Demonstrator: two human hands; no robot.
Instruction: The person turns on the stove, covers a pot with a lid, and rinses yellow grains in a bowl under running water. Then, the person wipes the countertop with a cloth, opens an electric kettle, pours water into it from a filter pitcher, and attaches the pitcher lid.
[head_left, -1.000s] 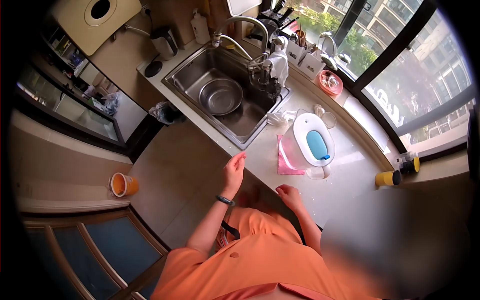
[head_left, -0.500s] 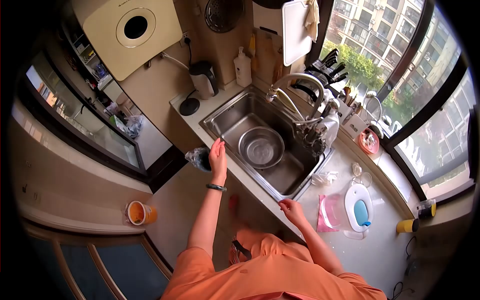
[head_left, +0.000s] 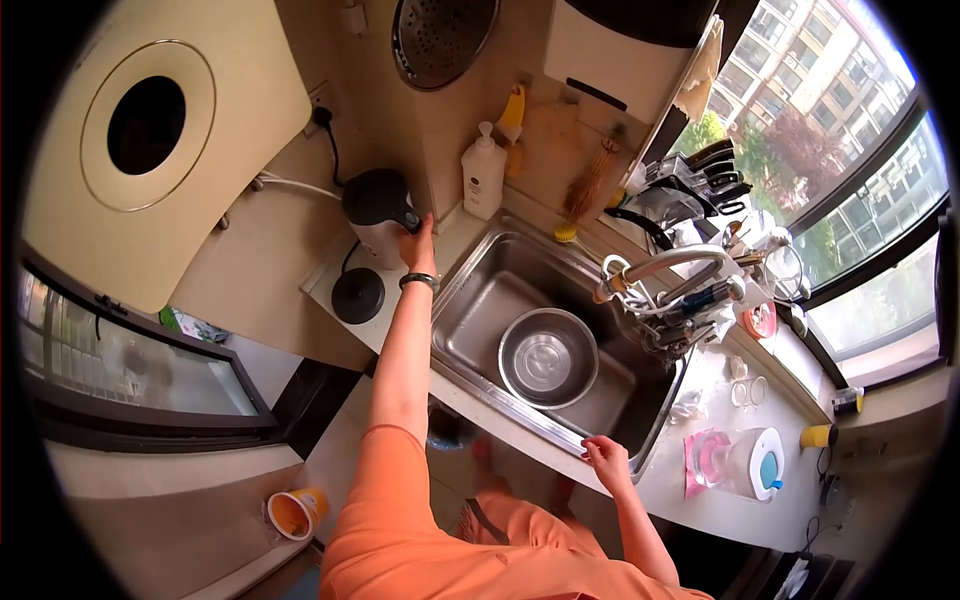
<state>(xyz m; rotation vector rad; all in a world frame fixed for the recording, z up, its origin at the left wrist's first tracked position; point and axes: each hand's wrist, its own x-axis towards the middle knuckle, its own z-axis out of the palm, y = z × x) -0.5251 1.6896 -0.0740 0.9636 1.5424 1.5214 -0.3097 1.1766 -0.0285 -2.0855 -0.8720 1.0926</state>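
My left hand [head_left: 417, 247] is at the handle of an electric kettle [head_left: 377, 225], with its fingers closed round the handle and partly hidden by it. The kettle has a dark lid and a pale body, and stands upright on the counter beside its round black base [head_left: 357, 296]. My right hand [head_left: 607, 462] is at the front rim of the steel sink [head_left: 465, 330], its fingers curled and nothing visible in them. A round metal basin [head_left: 548, 358] rests inside the sink, under the curved faucet [head_left: 690, 262].
A white pump bottle [head_left: 484, 175] stands behind the sink. To the right on the counter [head_left: 660, 505] is a white and clear water pitcher [head_left: 752, 463]. A knife rack [head_left: 700, 180] is by the window. An orange tub [head_left: 296, 513] sits at lower left.
My left hand has moved forward from in front of the sink to the kettle's handle. My right hand stays by the sink's front edge. The view has shifted closer to the kettle.
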